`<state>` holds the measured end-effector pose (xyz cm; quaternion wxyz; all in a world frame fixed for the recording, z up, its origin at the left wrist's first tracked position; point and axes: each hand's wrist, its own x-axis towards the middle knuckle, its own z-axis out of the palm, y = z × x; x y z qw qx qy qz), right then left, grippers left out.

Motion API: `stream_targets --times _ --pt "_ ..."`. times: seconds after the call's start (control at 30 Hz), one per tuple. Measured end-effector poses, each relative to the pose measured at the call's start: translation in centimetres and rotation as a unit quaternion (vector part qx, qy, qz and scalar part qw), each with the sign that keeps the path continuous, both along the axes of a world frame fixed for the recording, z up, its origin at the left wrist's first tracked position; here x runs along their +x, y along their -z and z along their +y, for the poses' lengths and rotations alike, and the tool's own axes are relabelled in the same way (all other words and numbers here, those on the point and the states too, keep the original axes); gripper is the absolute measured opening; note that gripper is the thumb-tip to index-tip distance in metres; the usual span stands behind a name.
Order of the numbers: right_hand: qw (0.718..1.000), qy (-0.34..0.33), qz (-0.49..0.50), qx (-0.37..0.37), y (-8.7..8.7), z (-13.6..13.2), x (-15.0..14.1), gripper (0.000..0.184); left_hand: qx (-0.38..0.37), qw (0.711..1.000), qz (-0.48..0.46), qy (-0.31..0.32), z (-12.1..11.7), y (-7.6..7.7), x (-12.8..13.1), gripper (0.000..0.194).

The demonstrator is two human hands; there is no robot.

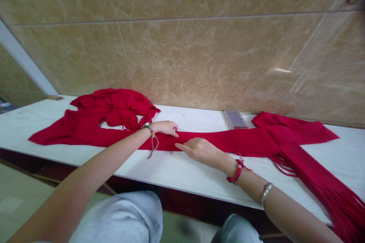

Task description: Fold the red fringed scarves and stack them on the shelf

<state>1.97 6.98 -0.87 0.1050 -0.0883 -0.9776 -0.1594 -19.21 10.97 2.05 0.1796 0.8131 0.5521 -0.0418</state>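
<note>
A long red scarf (pixel 239 141) lies stretched flat along a white tabletop. On its middle rests my left hand (pixel 165 127), fingers bent loosely and thumb apart, near the far edge. My right hand (pixel 198 149) touches the near edge just to the right, with one digit stretched out leftward and the other fingers partly hidden beneath. The cloth under both hands shows no bunching. Toward the left end, the scarf's layers spread into a loose fold.
Another bunched red scarf (pixel 114 102) with fringe sits at the back left. At the right, folded red cloth (pixel 296 127) and a fringed length (pixel 322 182) hang over the front edge. A dark, blurred flat item (pixel 236 119) lies by the tiled wall (pixel 199 64).
</note>
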Motion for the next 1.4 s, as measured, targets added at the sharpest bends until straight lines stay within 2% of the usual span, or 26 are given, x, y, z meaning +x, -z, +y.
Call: stream_targets --times 0.1,0.23,0.37,0.6,0.93,1.07,1.4 --pt "1.0 -0.004 0.022 0.014 0.1 -0.1 -0.3 0.029 -0.042 0.999 -0.018 0.015 1.1 0.1 -0.3 0.02" --pt "0.997 -0.047 0.007 0.055 0.5 -0.3 -0.8 0.021 -0.064 0.997 -0.048 0.023 1.4 0.2 -0.8 0.019" --pt "0.996 -0.062 0.004 0.071 0.7 -0.5 -1.1 0.015 -0.051 0.996 -0.067 0.014 1.4 0.7 -1.0 0.02" --pt "0.996 -0.031 0.004 0.078 0.6 -0.4 -1.5 0.006 -0.01 0.997 -0.077 -0.001 1.6 1.5 -0.8 0.014" --pt "0.992 -0.026 0.046 0.116 1.2 -1.1 -2.7 0.016 0.012 0.998 -0.055 0.003 1.5 1.5 -0.5 0.016" --pt "0.993 -0.034 0.038 0.111 1.1 -1.1 -2.6 0.012 0.031 0.998 -0.046 -0.004 1.2 1.3 -0.6 0.017" --pt "0.984 -0.001 0.111 0.14 1.9 -0.5 -3.6 0.017 -0.02 0.996 -0.091 -0.01 1.7 1.9 -1.3 0.02"
